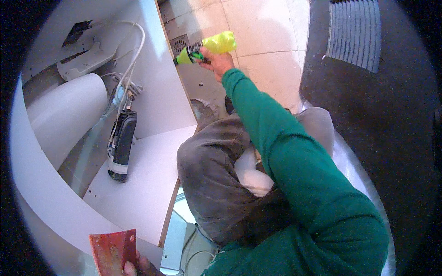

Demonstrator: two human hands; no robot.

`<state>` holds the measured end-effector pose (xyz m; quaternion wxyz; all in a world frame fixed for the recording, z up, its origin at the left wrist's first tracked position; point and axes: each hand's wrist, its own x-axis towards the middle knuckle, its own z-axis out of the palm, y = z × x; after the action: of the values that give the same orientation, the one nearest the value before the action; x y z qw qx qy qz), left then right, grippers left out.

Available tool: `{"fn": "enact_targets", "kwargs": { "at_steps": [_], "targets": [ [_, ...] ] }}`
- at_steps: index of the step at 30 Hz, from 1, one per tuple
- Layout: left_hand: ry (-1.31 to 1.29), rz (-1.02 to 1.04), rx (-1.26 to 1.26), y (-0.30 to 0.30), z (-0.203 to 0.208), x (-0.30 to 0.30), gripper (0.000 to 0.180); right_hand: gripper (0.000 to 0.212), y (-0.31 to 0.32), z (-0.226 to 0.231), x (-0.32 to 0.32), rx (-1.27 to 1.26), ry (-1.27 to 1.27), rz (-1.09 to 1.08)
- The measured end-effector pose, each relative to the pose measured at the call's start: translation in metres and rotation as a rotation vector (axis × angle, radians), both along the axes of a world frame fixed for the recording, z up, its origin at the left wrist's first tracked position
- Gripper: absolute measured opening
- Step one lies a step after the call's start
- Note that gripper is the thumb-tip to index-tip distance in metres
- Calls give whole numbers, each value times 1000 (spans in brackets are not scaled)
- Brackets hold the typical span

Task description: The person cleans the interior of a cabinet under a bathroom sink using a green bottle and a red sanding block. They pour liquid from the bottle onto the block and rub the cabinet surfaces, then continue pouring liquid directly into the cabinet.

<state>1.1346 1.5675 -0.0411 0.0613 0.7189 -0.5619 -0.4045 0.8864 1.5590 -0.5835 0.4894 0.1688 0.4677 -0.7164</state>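
My right hand (218,61), at the end of a green sleeve, reaches forward over the tiled floor and grips a yellow-green tool (208,47) with a dark body. Just beyond the tool lies a floor drain grate (180,43). My left hand (138,267) shows only its fingertips at the bottom edge, holding a rust-red flat metal piece (113,250) with a small hole. My knees in grey trousers (212,175) fill the middle.
An open white cabinet (152,179) stands at the left, holding a curved white basin underside (64,115), white hoses (131,55) and a black device (122,145). A dark mat (382,129) and a ribbed panel (354,32) lie at the right.
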Motion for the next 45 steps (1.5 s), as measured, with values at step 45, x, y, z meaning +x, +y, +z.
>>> {"fn": "enact_targets", "kwargs": {
  "at_steps": [45],
  "targets": [
    [139,167,67,-2,-2,-16,40,34,-5,4,9,12,-20,-105]
  ]
}}
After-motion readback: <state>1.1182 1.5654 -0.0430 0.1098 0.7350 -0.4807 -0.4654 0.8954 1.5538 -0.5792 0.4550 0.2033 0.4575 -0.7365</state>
